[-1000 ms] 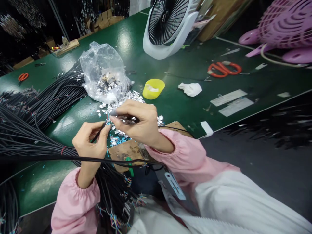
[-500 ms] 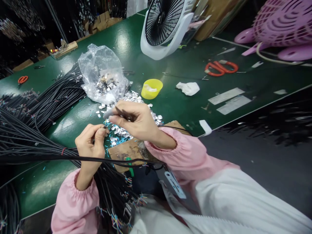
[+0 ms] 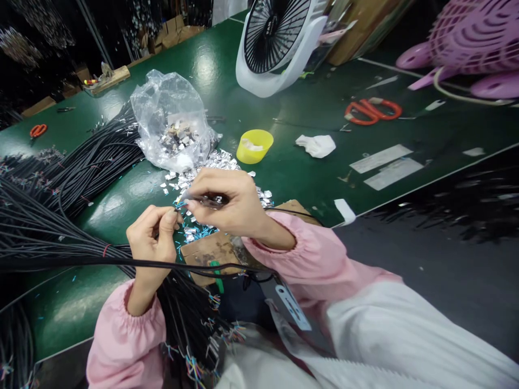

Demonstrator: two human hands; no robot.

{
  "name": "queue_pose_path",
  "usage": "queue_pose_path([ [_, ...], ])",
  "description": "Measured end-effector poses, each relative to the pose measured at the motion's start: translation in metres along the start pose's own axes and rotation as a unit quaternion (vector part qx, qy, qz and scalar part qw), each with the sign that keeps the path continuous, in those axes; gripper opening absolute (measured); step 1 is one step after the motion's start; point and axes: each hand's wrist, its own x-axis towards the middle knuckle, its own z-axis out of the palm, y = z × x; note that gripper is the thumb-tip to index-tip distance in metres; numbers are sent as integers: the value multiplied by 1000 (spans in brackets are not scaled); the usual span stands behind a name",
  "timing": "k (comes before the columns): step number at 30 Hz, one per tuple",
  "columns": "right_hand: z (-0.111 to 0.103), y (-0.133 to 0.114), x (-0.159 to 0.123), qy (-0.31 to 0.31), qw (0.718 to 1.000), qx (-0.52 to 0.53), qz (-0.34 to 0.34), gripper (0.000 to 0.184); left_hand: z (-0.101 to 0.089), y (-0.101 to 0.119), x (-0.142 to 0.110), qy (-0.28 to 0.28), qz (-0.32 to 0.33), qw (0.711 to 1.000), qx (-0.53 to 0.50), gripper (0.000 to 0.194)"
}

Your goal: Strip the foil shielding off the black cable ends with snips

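Near the middle of the green table (image 3: pixel 284 183), just on the near side of a spread of foil scraps (image 3: pixel 219 160), both hands meet at the end of a thin black cable (image 3: pixel 177 210). Left hand (image 3: pixel 152 232) has thumb and index pinched on the jacket, close to where the coloured wires (image 3: pixel 180 205) come out; most of the held length is hidden by the fingers. Right hand (image 3: pixel 231 202) comes from the right, thumb and index pressed together on the wires, other fingers curled. Something dark and shiny shows inside that curl, too unclear to name. Wires point right and slightly far, toward the right fingertips; long axis of the cable end runs out of the left fist the same way. Handling, judged: light, springy jacket, fairly stiff over a short piece; wires soft, easily bent, probably easy to nick. Best hold is the jacket just behind the wires, as the left hand has it; wires by the tips only. Blue clippings (image 3: pixel 198 232) lie just right of the left hand, cardboard (image 3: pixel 214 248) nearer, clear plastic bag (image 3: pixel 162 102) farther, tied cable bundle (image 3: pixel 73 221) at left, yellow ring-like cup (image 3: pixel 255 154) far right of the hands.
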Motion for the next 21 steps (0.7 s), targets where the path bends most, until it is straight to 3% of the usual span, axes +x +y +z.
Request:
queue_pose_path([
  [4,1,-1,-1,47,996,-30,-72,7,1,-1,0,35,27,999,27,20],
  [7,0,0,0,60,997,-8,-39,5,0,-1,-1,29,13,999,3,22],
  [14,-2,6,1,-19,999,-6,-47,6,-3,2,-1,22,26,999,27,20],
  [21,-2,6,1,-31,999,-9,-12,11,-2,2,-1,25,34,998,38,17],
])
